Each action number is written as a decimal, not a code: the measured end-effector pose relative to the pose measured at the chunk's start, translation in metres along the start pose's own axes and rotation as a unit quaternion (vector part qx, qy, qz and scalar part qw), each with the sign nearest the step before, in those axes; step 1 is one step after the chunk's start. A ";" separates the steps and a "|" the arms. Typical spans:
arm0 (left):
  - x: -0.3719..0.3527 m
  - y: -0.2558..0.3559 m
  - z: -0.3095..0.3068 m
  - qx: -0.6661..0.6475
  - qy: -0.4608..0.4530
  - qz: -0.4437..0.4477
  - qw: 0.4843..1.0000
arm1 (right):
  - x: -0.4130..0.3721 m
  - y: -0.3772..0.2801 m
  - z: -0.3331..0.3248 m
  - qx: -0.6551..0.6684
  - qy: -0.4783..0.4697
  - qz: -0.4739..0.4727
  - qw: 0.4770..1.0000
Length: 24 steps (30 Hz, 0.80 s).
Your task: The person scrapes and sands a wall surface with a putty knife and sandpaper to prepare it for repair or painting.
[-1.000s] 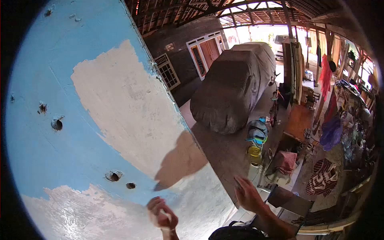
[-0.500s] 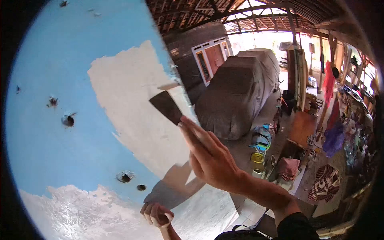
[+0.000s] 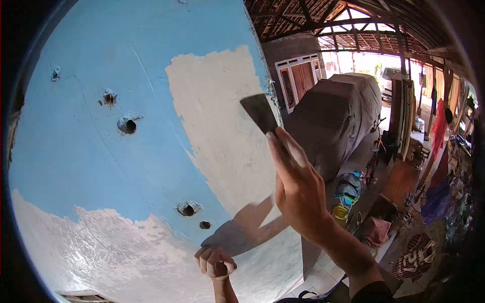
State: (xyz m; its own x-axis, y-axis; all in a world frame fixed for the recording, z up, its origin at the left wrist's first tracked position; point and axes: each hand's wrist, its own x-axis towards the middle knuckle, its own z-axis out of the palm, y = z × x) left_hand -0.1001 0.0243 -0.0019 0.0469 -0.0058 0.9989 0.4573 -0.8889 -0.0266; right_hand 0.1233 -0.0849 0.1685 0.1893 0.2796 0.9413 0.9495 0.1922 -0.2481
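Observation:
My right hand [image 3: 300, 187] grips a putty knife [image 3: 260, 112], its dark flared blade pointing up and left. The blade overlaps the right edge of the painted wall [image 3: 126, 166] in this view, beside a bare whitish patch [image 3: 212, 116] in the blue paint. Most of the handle is hidden by my fingers. Lower down, my left hand [image 3: 215, 262] is curled into a fist near the wall, with nothing seen sticking out of it. A shadow of my right arm falls between the two hands.
Several holes pit the blue paint, including a large one [image 3: 130, 125] at upper left and another [image 3: 188, 208] above my left hand. Rough whitish plaster [image 3: 106, 247] spans the wall's lower part. Beyond the wall edge stand a covered car [image 3: 333, 121] and a blue-and-yellow item [image 3: 348, 189].
My view has turned left, so the scene sits further right. The putty knife has shifted from over the whitish patch toward the wall's right edge. My left hand stays in a fist.

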 end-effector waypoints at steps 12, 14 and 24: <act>0.002 0.002 -0.001 0.001 -0.004 -0.003 1.000 | 0.009 0.001 -0.001 -0.013 0.031 0.002 0.999; 0.000 0.002 -0.001 0.005 -0.005 -0.005 1.000 | -0.006 0.005 0.005 -0.010 0.029 0.014 0.999; 0.001 0.003 0.001 0.001 -0.002 -0.013 1.000 | -0.006 0.015 0.007 -0.012 0.048 -0.012 0.999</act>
State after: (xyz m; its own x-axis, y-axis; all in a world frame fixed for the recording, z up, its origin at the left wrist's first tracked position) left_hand -0.0982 0.0221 -0.0015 0.0395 0.0194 0.9990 0.4596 -0.8881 -0.0009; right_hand 0.1349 -0.0772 0.1580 0.1880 0.1829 0.9650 0.9595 0.1756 -0.2202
